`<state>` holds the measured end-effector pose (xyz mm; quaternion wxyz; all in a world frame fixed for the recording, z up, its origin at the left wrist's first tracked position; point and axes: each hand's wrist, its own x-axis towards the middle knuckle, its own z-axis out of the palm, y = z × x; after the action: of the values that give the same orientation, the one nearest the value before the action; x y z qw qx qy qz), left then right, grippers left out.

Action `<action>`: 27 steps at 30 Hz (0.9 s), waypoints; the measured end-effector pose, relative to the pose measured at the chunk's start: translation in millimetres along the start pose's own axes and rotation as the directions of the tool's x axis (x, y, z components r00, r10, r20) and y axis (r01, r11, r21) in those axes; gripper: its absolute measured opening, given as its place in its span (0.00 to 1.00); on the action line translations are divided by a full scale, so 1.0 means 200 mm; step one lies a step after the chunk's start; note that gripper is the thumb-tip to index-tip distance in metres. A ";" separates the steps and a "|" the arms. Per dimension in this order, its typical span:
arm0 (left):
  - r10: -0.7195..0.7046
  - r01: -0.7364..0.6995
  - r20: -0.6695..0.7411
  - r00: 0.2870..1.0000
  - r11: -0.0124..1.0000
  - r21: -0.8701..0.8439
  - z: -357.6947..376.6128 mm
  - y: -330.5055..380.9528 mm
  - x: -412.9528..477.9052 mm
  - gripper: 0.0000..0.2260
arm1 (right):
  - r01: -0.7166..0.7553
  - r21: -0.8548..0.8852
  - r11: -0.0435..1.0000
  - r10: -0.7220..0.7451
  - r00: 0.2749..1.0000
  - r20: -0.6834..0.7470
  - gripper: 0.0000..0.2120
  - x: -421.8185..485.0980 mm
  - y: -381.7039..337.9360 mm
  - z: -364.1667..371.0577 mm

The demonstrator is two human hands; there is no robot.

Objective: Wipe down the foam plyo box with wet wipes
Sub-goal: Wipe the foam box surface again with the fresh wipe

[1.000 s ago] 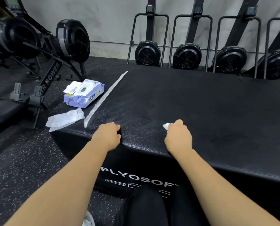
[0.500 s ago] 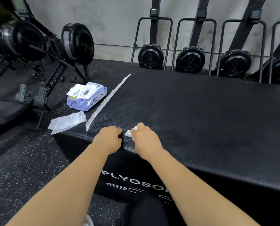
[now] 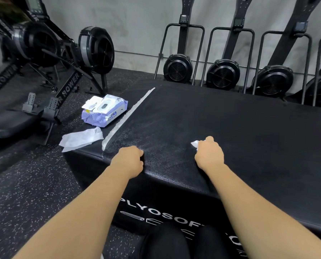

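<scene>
Holding a balled-up wet wipe (image 3: 194, 143) against the top of the black foam plyo box (image 3: 240, 139) w/ our R hand (image 3: 209, 155), fingers curled round it, a white bit poking out on the left, near the front edge. Our L hand (image 3: 130, 159) sits as a fist on that same edge, well apart from the R, nothing seen in it. A white strip (image 3: 129, 114) runs along the box's left top edge. On the floor (image 3: 25, 193) just left of the box: an open wipes pack (image 3: 105, 113) & a loose wipe (image 3: 81, 139) nearer us. Rowers (image 3: 178, 69) stand behind
</scene>
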<state>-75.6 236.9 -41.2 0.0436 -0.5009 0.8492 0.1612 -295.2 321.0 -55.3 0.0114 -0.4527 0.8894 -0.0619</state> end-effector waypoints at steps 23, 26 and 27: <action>-0.024 0.024 0.005 1.000 0.999 0.046 0.01 0.01 0.03 0.16 | 0.297 0.040 0.954 -0.294 0.954 -0.061 0.07 0.17 -0.05 0.02; -0.037 0.037 0.003 0.999 0.998 0.045 0.01 0.02 0.03 0.16 | 0.167 0.022 0.986 -0.166 0.985 -0.045 0.07 0.27 0.09 -0.02; -0.041 0.041 0.002 0.999 0.998 0.049 0.01 0.02 0.04 0.15 | 0.131 0.020 0.991 -0.131 0.991 -0.029 0.07 0.29 0.11 -0.03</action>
<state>-82.5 232.9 -43.3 0.0604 -0.5166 0.8425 0.1403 -348.1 287.5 -50.3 0.0001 -0.5091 0.8571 -0.0785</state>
